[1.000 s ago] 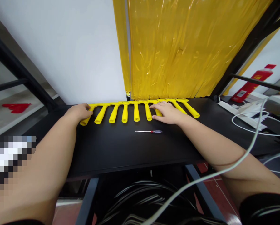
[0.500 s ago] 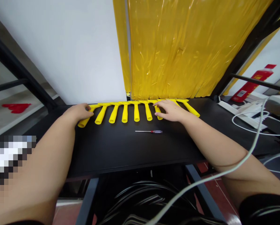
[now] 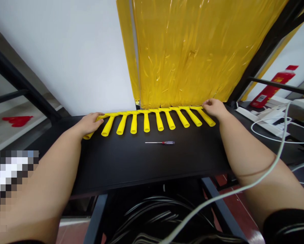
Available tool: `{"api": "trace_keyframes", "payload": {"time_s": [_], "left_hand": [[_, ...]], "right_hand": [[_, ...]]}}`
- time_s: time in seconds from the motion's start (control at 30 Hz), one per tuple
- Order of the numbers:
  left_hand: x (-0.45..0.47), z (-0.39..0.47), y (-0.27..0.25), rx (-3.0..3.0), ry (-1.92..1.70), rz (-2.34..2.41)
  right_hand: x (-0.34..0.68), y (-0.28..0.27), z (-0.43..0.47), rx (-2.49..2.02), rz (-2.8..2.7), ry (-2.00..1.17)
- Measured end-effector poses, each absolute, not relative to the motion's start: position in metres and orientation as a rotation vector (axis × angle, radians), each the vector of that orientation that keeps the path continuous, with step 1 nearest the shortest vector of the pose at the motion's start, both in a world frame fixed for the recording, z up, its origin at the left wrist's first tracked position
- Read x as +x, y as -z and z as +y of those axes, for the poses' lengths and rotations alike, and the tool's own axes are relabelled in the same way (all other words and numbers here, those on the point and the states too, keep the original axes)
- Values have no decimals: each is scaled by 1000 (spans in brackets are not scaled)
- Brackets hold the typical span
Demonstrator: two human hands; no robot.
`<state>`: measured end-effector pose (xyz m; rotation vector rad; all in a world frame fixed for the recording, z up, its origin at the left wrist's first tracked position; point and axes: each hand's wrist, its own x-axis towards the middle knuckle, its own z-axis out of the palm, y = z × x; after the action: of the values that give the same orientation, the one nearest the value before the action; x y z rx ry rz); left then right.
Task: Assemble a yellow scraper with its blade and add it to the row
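A row of several yellow plastic handles [image 3: 146, 122], hollow tubes with T-shaped heads, lies along the back of the black table. Their heads touch or overlap in one line, and the open tube ends face me. My left hand [image 3: 89, 123] lies over the leftmost handle [image 3: 87, 137], its thumb and fingers around the upper part and hiding much of it. At the opposite end, my right hand [image 3: 215, 107] has its fingers pinched at the head of the rightmost handle [image 3: 208, 118]. In front of the row lies a small screwdriver [image 3: 168, 142] with a clear purplish grip.
Behind the row stand a white panel [image 3: 78, 51] and a yellow film-wrapped panel [image 3: 187, 51]. On the right are a red bottle [image 3: 272, 86], white power strips and cables. A pale cable [image 3: 230, 193] crosses in front of my right arm. Black frame posts flank the table [image 3: 141, 166].
My right hand has moved right, from over the handles right of the middle to the row's right end. My left hand stays at the left end, its fingers lying flatter.
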<state>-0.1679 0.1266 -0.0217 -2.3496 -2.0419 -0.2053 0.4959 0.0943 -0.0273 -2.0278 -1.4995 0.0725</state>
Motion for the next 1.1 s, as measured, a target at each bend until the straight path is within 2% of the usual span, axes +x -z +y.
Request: {"api": "trace_keyframes", "payload": {"time_s": [0.3,0.5,0.57,0.73,0.83,1.0,1.1], "left_hand": [[-169,127,22,-2391,402,-2100],[-156,113,9,-2271,499,-2044],[-147,104,3,-2209,640,-1978],[-99,77,-12,-2197,1265,-1751],[-56,56,-13,-2387,1276,-1629],[3,17,-2,-3246,1140,-1260],[22,2,7,-3689,1143,-1187]], "right_hand": [[503,48,105,-2192,-1493,-186],[498,43,103,-2227,-1439,-226],[496,35,99,-2225,-1400,-271],[473,10,85,-2011,-1282,-413],[432,0,74,-1731,-1364,-587],[333,-2,35,-1159,-1666,-922],[282,3,3,-971,-1728,-1144]]}}
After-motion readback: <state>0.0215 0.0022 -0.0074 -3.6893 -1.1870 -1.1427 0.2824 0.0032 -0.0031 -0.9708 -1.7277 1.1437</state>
